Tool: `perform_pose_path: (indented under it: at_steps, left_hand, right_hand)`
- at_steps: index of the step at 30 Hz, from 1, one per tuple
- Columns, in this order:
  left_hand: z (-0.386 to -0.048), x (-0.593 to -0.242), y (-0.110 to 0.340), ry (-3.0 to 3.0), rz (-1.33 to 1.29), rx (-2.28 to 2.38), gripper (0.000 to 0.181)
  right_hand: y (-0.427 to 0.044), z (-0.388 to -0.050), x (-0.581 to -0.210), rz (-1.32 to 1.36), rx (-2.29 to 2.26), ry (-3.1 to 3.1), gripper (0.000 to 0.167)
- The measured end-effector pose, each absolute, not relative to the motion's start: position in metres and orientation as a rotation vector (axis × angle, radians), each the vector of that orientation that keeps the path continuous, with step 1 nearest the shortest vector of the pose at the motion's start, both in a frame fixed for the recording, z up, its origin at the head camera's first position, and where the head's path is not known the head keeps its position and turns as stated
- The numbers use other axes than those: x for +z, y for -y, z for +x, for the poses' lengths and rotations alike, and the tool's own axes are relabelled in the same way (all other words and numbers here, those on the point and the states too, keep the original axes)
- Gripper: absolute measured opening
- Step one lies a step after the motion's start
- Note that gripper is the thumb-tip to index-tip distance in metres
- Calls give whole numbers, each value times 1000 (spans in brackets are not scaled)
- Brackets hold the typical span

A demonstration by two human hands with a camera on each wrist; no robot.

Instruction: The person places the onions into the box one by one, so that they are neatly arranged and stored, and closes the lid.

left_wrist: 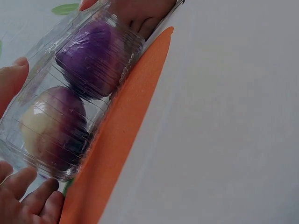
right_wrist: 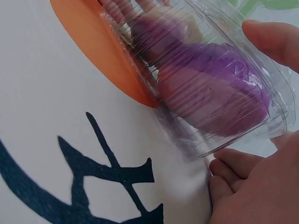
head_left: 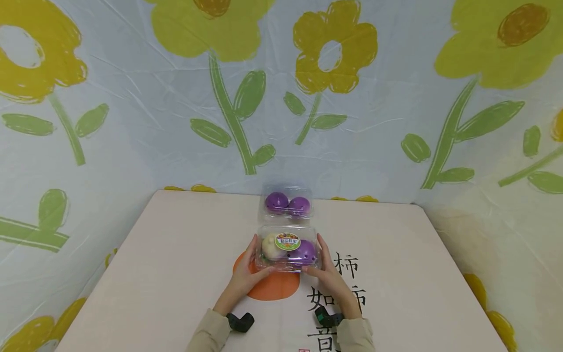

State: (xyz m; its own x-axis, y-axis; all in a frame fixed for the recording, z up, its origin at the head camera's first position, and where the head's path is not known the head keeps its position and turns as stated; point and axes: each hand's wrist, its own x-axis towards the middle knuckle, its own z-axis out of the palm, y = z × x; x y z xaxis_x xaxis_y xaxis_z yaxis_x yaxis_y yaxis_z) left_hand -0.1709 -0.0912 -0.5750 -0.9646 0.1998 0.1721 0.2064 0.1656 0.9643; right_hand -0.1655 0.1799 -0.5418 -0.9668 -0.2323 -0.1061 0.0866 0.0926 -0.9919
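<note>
Both hands hold a clear plastic clamshell box (head_left: 288, 255) by its two ends. Inside it lie a cream-coloured round item with some purple (head_left: 272, 246) and a purple round item (head_left: 306, 251). A round printed label (head_left: 288, 241) is stuck on the lid. My left hand (head_left: 243, 279) grips the left end, with its thumb and fingers on opposite faces in the left wrist view. On the right end, my right hand (head_left: 331, 279) has a similar grip, its fingers (right_wrist: 236, 165) partly curled at the underside. The box looks tilted in both wrist views.
Behind the held box, a second clear box (head_left: 287, 215) with two purple round items stands near the table's back edge. The pale table cover (head_left: 184, 254) bears an orange print (head_left: 274, 288) and black characters (head_left: 347, 266). Flower-printed cloth (head_left: 374, 146) surrounds the table.
</note>
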Motion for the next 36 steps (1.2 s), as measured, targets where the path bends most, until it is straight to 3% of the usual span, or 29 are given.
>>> perform_pose_path:
  at_steps: [6,13,30,36]
  left_hand:
    - [-170,-574,93,2357,-415,-2001,98]
    - [-159,-539,93,2337,-461,-2000,91]
    - [-156,-539,94,2311,-469,-2033,86]
    - [-162,-553,90,2271,-449,-2039,86]
  right_hand:
    - [-178,-164,-542,-108,-1985,-2131,106]
    - [-178,-164,-545,-98,-2009,-2141,104]
    - [-178,-161,-548,-113,-2054,-2120,99]
    - [-179,-163,-545,-84,-2015,-2142,98]
